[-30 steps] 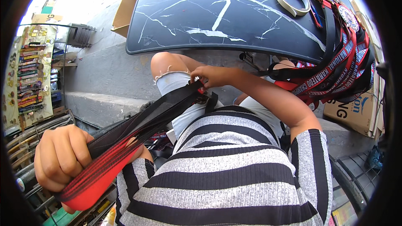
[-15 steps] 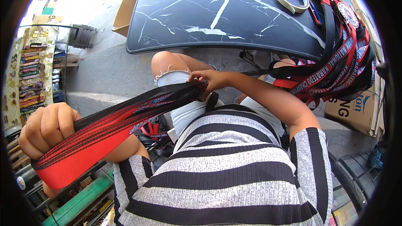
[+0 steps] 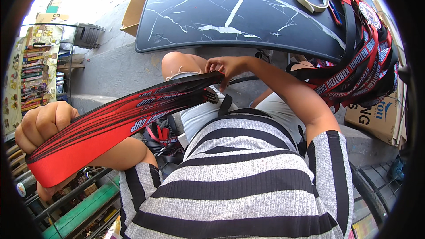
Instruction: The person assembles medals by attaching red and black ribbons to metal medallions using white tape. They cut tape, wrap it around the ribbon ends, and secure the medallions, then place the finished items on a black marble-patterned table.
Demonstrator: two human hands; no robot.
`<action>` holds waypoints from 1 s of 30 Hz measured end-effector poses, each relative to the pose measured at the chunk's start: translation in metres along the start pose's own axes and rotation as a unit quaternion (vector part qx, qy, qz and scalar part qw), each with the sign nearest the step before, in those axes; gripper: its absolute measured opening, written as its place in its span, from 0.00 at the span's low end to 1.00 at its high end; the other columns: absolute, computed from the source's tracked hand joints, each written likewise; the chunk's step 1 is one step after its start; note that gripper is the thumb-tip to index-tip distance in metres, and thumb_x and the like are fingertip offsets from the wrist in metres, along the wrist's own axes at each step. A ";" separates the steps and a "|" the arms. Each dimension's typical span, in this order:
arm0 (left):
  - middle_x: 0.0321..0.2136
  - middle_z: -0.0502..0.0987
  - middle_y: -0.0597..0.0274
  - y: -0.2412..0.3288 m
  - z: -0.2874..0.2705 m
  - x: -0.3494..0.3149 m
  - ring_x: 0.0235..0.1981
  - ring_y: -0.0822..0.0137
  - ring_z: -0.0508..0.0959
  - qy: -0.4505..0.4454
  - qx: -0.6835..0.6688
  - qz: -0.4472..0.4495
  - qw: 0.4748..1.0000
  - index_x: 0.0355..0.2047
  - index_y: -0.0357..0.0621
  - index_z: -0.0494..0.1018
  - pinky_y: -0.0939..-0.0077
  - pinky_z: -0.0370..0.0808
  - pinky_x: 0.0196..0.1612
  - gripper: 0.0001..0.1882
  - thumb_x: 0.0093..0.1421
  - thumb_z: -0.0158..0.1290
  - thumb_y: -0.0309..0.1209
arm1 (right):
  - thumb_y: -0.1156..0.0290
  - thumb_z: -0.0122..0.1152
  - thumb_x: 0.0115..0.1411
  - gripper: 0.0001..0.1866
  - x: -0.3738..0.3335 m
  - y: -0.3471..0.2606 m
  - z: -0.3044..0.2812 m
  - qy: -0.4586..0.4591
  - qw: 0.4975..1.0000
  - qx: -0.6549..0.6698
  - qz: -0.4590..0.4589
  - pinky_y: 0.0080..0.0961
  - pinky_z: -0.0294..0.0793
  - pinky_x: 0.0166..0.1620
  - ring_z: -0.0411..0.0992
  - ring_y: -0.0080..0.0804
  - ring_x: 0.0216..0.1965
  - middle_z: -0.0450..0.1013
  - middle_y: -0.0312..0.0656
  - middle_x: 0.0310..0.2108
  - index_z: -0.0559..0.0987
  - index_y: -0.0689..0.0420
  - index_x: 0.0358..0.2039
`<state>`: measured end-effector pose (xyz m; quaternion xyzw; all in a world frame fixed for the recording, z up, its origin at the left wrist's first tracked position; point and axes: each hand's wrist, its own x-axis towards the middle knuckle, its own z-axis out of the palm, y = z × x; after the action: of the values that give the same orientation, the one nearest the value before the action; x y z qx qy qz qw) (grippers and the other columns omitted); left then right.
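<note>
Red and black woven fabric lanyard straps (image 3: 119, 121), flat and ribbed, stretch in one bundle over the person's lap, from low left up to the knees. Left hand (image 3: 44, 126) is closed in a fist around the folded red end. Right hand (image 3: 226, 67) pinches the other end with curled fingers, just below the dark marble-patterned tabletop (image 3: 248, 13), where more lanyards hang from the edge.

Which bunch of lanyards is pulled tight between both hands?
The red and black bunch stretched from the left hand to the right hand. The other bunch hangs loose over the table edge, untouched.
</note>
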<state>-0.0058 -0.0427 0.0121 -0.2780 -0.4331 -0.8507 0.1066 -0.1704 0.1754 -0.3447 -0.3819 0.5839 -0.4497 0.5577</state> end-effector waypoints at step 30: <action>0.14 0.55 0.79 -0.013 0.003 0.002 0.13 0.84 0.50 -0.018 0.018 0.007 1.000 0.15 0.55 0.56 0.89 0.46 0.15 0.25 0.23 0.63 0.40 | 0.75 0.82 0.35 0.40 0.017 -0.008 0.061 0.025 0.991 -0.064 -0.118 0.31 0.72 0.53 0.74 0.34 0.50 0.77 0.42 0.46 0.75 0.55 0.52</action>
<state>-0.0115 -0.0319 0.0059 -0.2944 -0.4481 -0.8369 0.1099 -0.1117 0.1508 -0.3404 -0.4713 0.5763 -0.4837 0.4601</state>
